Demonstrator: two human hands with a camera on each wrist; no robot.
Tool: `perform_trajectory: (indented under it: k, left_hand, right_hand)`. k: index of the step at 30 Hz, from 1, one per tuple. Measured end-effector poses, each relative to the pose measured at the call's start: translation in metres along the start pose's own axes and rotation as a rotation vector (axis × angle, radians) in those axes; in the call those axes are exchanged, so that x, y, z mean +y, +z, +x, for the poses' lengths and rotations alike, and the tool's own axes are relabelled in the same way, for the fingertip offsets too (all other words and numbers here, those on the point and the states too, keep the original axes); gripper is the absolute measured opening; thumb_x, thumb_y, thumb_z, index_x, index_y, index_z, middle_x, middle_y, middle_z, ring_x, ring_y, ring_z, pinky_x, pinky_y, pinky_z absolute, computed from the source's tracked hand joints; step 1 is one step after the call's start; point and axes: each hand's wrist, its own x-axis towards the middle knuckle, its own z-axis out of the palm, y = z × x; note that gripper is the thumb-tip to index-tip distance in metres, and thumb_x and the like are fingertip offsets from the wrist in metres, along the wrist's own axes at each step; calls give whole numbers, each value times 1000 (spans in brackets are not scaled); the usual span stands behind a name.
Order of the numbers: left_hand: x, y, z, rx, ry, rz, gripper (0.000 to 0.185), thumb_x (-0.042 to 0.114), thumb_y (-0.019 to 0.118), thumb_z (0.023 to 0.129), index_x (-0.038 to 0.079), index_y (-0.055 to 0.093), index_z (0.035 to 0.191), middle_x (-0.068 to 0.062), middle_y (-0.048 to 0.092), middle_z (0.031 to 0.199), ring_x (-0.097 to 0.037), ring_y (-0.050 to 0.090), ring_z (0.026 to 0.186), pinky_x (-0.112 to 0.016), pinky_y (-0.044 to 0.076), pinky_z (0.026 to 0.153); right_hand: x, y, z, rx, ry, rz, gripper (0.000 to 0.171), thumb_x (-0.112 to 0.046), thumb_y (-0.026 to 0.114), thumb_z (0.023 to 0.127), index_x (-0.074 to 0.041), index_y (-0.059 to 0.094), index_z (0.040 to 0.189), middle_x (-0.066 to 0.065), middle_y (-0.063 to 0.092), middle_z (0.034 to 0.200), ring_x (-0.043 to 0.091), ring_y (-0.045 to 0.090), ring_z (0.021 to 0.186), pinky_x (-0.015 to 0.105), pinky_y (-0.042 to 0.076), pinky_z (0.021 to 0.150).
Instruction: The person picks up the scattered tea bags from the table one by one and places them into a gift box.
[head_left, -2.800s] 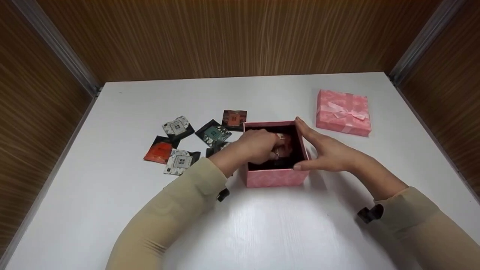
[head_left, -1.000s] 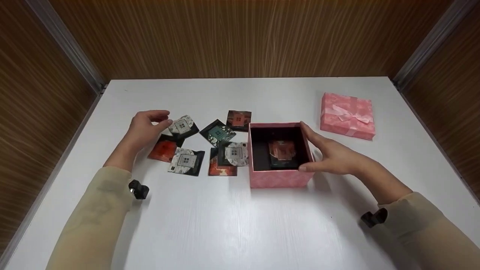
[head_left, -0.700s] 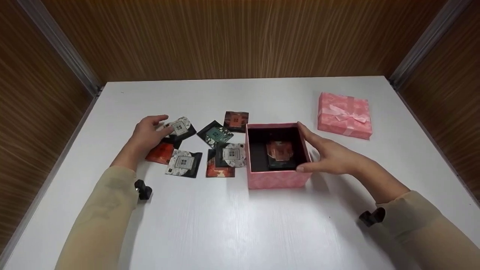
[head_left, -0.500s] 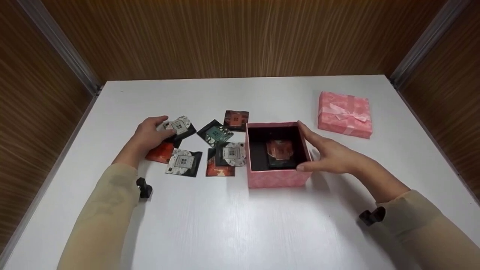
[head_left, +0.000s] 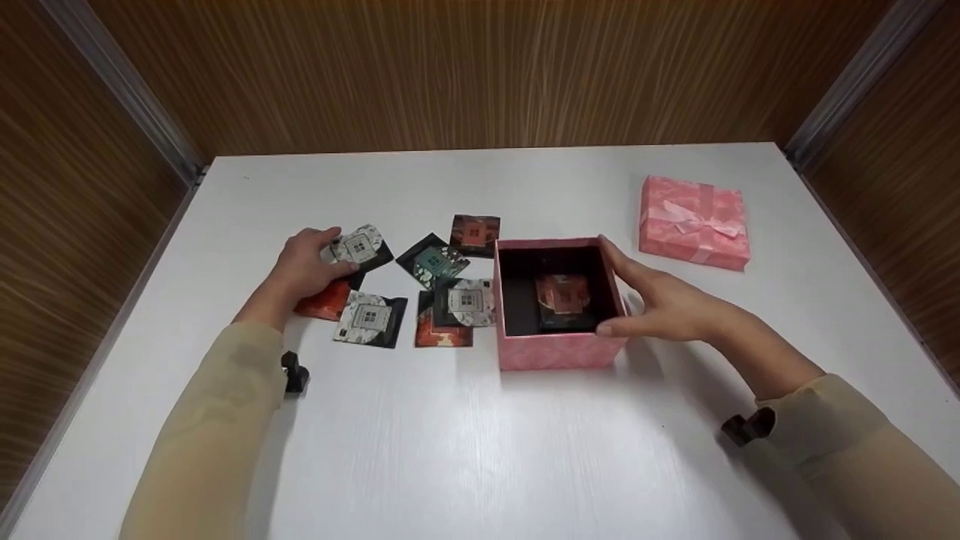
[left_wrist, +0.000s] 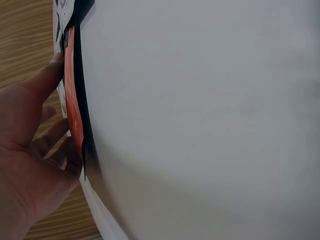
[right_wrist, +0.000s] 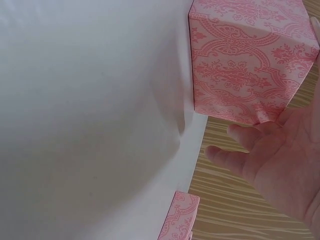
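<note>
While the left hand (head_left: 306, 259) pinched a white-patterned packet (head_left: 358, 245) among the scattered packets, bare table (head_left: 480, 450) lay toward the near edge; the right hand (head_left: 660, 300), fingers straight, steadied the open pink box (head_left: 559, 352) containing packets (head_left: 564, 292)

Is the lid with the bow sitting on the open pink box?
No, the lid lies on the table to the right, apart from the open pink box.
</note>
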Motion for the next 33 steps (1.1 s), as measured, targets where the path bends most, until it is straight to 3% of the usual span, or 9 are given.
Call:
perform_trajectory:
  k: [9,17,24,29,33]
  left_hand:
    - [5,0,3,9,19,-4,76,24,74,101,4,38,164,-31,43,150,-42,46,131,-57,32,120]
    - [17,-2,-1,49,42,-33,70,11,71,101,12,42,164,-27,47,135,-35,49,113,-53,43,107]
    - [38,-17,-11,37,24,-211,63,7,57,107,25,42,165,-19,50,147,-29,50,128,-49,43,112]
    - [53,-27,-18,96,144,-151,52,9,55,109,24,52,159,-17,59,143,-29,58,115,-43,52,93]
    - [71,-30,-24,176,223,-145,35,11,58,110,15,70,143,-14,66,133,-26,60,108,-41,51,90]
  right_hand:
    - [-1,-1,1,-5,2,3,121,-52,83,89,-26,-1,172,10,19,175,38,32,154,65,29,120]
    - [1,-1,1,-4,8,-5,122,-53,83,89,-23,-1,172,10,19,175,37,32,155,62,28,122]
    - [1,0,-1,1,11,-3,122,-52,83,89,-26,-1,172,9,19,175,38,31,155,63,28,121]
    - [1,-1,0,-4,12,6,122,-52,83,89,-26,-2,172,9,19,175,37,31,155,62,28,122]
    - [0,-1,1,-6,12,3,122,-52,83,89,-25,-1,172,9,20,175,37,32,155,62,28,122]
